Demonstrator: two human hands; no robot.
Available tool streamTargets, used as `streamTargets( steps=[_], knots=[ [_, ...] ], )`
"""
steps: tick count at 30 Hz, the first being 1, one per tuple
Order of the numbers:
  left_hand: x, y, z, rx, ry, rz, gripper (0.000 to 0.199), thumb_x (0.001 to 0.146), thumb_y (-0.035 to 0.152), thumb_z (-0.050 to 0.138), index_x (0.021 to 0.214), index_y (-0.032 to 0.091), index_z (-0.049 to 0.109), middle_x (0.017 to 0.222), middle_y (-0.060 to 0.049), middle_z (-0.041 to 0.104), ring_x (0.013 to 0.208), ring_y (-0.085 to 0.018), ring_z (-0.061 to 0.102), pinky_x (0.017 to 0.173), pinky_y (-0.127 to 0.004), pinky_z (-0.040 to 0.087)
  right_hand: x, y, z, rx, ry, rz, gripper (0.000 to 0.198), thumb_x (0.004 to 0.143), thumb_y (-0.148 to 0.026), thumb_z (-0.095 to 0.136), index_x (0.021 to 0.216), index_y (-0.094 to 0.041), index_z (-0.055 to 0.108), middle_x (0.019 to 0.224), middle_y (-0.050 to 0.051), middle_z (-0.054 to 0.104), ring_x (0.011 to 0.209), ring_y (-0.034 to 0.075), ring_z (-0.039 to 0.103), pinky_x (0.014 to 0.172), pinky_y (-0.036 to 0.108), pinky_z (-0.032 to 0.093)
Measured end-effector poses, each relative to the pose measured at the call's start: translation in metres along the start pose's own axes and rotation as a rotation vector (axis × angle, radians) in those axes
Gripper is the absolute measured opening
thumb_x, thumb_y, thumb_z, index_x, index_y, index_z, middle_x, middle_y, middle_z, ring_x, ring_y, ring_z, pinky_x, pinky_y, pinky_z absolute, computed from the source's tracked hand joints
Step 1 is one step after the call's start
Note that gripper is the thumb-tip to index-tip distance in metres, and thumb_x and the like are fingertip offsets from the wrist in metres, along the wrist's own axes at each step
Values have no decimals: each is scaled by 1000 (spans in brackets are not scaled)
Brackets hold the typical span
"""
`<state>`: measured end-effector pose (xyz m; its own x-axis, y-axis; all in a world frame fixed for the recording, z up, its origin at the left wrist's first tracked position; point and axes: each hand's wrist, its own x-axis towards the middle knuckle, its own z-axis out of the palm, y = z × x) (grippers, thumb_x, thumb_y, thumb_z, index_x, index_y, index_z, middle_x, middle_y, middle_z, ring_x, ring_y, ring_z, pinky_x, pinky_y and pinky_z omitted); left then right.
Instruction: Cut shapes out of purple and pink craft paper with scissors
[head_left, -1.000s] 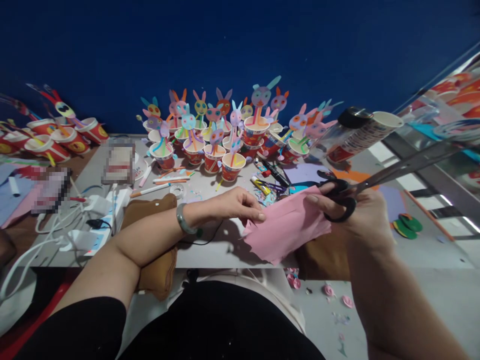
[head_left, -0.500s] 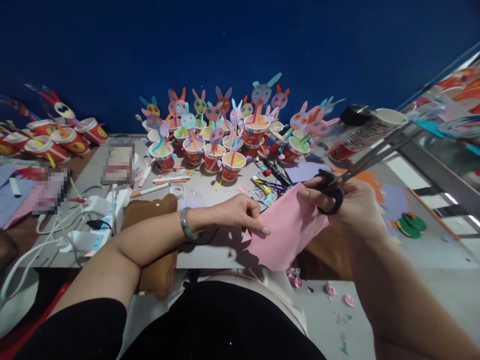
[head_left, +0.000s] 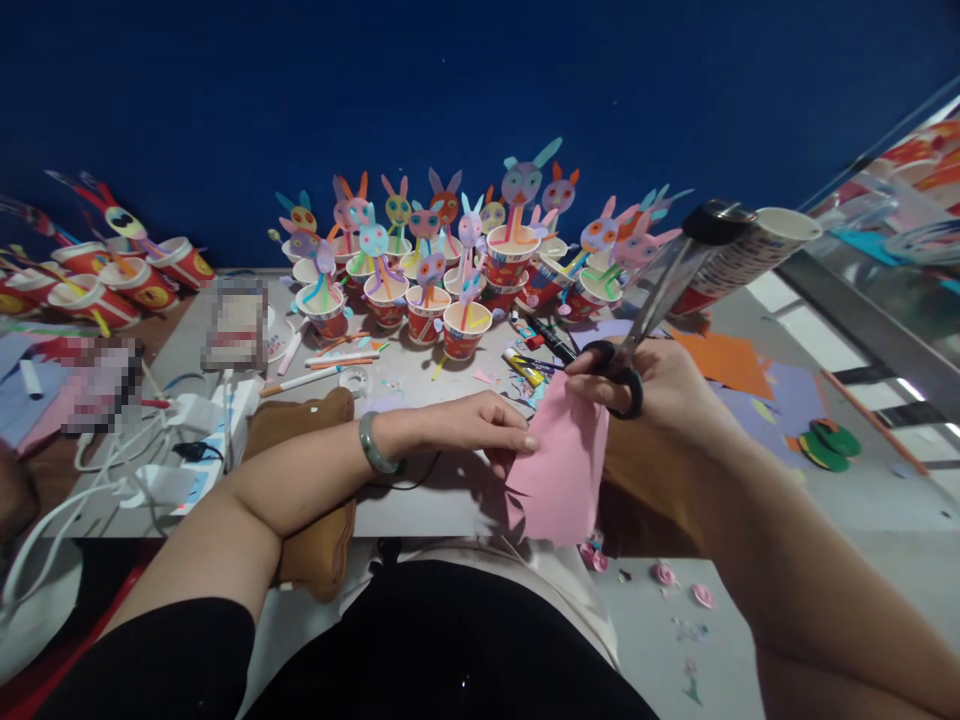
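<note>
A sheet of pink paper [head_left: 562, 470] with ragged cut edges hangs between my two hands, over the front edge of the table. My left hand [head_left: 491, 430] pinches its left side between thumb and fingers. My right hand [head_left: 652, 390] has its fingers through the black handles of a pair of scissors [head_left: 637, 335], whose blades point up and away from the paper. The thumb and fingers of that same hand also touch the paper's upper right corner. Just beyond the sheet lie several markers [head_left: 525, 370] and small paper scraps.
Paper cups [head_left: 463, 335] with colourful paper rabbit figures crowd the back of the table. A stack of cups [head_left: 742, 260] and orange paper [head_left: 724, 362] are at right. To the left are a power strip [head_left: 217, 430] with cables, a brown cushion [head_left: 300, 440] and a tape roll [head_left: 354, 378].
My right hand has moved left with the scissors, whose blades now point more steeply upward. The pink paper has swung to hang more upright, and my left hand has shifted slightly.
</note>
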<state>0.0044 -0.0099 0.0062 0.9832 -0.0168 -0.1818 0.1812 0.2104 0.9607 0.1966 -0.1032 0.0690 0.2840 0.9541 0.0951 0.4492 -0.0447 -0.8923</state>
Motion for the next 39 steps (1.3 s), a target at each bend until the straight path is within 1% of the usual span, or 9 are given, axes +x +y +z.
streamTargets(
  steps=[3,8,14,19,23,27,30,34,39],
  knots=[
    [1,-1,0,-15,50,9,49,74,57,72,65,12,56,58,3,53,54,-7,54,56,-20,44,4,4,-1,56,-16,60,23,59,-33,82,71,-16,73,58,0,64,53,9,51,48,22,40],
    [3,0,2,-99,258,69,46,67,52,80,71,12,58,59,4,54,52,-6,54,52,-19,42,9,23,-9,46,121,35,19,67,-31,78,80,-16,75,66,0,67,58,10,54,52,23,41],
    [5,-2,4,-210,373,106,42,66,43,81,78,14,53,62,3,60,53,-8,58,53,-20,46,-6,28,-11,-1,241,-88,25,75,-30,75,97,-18,72,99,8,74,88,18,66,79,31,51],
    [7,-4,5,-186,432,124,31,67,26,77,82,14,53,60,4,58,52,-7,55,52,-19,42,-32,26,-10,-124,383,-108,17,70,-32,79,79,-20,71,80,4,72,78,18,65,74,31,52],
    [11,-9,5,-252,449,176,34,64,16,73,95,12,61,79,-1,66,64,-8,59,60,-21,45,-57,29,-6,-139,332,-105,12,70,-30,79,73,-21,71,70,1,70,63,16,62,58,27,49],
    [13,-17,6,-256,476,234,35,66,27,79,94,9,66,87,-6,69,71,-10,61,65,-23,48,-81,27,6,-158,251,-147,11,74,-29,79,76,-23,69,69,0,68,61,15,63,56,27,49],
    [14,-24,8,-269,541,221,42,71,39,80,99,10,68,96,-9,71,82,-14,64,76,-27,51,-91,27,20,-167,275,-185,13,76,-30,79,80,-25,67,77,2,69,69,19,66,65,32,53],
    [16,-30,12,-288,548,169,45,74,49,76,96,10,71,96,-12,72,86,-16,66,80,-29,52,-90,34,38,-99,335,-214,23,75,-31,80,88,-26,62,91,6,73,86,26,70,80,43,56],
    [14,-29,18,-272,500,173,51,74,55,74,93,8,72,91,-12,72,80,-14,65,77,-27,52,-79,43,48,-195,377,-205,28,74,-38,81,87,-25,61,94,8,72,87,27,68,80,44,54]
  ],
)
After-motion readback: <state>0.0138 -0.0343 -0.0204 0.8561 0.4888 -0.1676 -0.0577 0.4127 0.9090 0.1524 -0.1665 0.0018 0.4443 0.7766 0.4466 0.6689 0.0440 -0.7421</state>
